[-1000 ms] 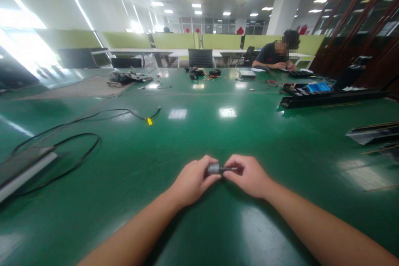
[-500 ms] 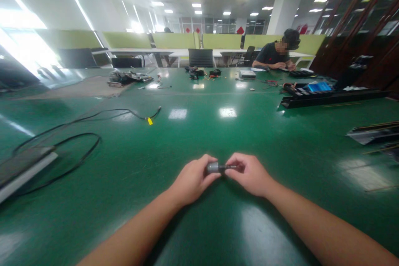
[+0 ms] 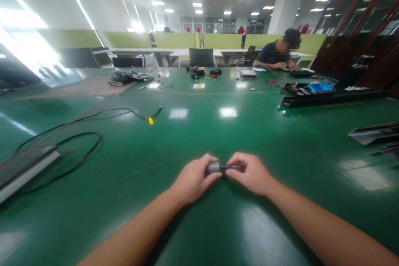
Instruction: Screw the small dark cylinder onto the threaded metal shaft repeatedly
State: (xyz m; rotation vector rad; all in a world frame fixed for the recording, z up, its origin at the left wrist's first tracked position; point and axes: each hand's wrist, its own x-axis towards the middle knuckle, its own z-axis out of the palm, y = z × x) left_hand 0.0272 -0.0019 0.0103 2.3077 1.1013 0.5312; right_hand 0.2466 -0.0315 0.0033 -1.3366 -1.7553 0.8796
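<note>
Between my two hands is a small grey cylinder (image 3: 213, 167) with a narrower dark shaft (image 3: 223, 168) on its right end; its exact kind is too blurred to name. My left hand (image 3: 193, 179) is closed around the grey cylinder, thumb below and fingers above. On the other side, my right hand (image 3: 251, 175) pinches the dark shaft, whose far end is partly hidden by the fingers. The piece lies roughly level, just over the green table (image 3: 199, 141). Whether it touches the tabletop I cannot tell.
At left lie a dark, pale-edged device (image 3: 28, 170) and a black cable (image 3: 99, 141) with a yellow tag (image 3: 151, 120). Black metal channels (image 3: 330, 97) and a blue item (image 3: 320, 86) sit at right. Across the table a person (image 3: 274, 56) works beside assorted parts.
My hands keep the same hold on the grey cylinder and its shaft. The whole view has shifted very slightly; nothing else has visibly moved.
</note>
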